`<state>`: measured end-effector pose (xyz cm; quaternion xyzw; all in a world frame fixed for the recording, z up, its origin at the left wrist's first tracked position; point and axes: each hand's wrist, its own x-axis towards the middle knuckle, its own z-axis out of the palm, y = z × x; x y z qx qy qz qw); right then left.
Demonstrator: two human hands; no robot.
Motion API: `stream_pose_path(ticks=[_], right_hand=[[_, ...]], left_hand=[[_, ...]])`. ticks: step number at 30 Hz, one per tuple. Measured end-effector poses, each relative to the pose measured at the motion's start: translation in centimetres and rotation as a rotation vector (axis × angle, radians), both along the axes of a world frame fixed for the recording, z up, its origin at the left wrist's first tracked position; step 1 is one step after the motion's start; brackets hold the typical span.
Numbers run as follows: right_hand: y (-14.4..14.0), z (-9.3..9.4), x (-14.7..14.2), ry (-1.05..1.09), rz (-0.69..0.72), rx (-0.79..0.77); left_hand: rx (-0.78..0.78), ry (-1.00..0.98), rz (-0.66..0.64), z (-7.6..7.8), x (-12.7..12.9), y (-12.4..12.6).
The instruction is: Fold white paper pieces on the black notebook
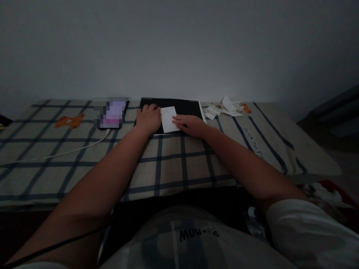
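A small piece of white paper lies on a black pad with small holes along its far edge. My left hand rests at the paper's left side, fingers bent and closed in against its edge; the fingertips are partly hidden. From the right, my right hand reaches over the paper's edge, with its fingers stretched out and lying flat on it.
Paper scraps lie in a pile right of the pad. To the left is a phone with a white charging cable. A checked cloth covers the table, which meets a grey wall.
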<state>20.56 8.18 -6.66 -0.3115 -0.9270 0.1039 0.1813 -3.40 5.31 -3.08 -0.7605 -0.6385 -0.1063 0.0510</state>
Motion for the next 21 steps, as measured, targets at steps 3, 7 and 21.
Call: stream_pose_path(ticks=[3,7,21], right_hand=[[0.0,0.1,0.0,-0.016,-0.001,0.004],[-0.2,0.3,-0.2,-0.052,-0.009,0.016],[-0.4,0.5,-0.4,-0.027,0.005,0.009]], left_hand=[[0.011,-0.012,-0.007,0.0,-0.3,-0.1],[-0.003,0.003,-0.131,0.3,-1.1,-0.1],[-0.199,0.020,-0.310,-0.8,-4.3,1.6]])
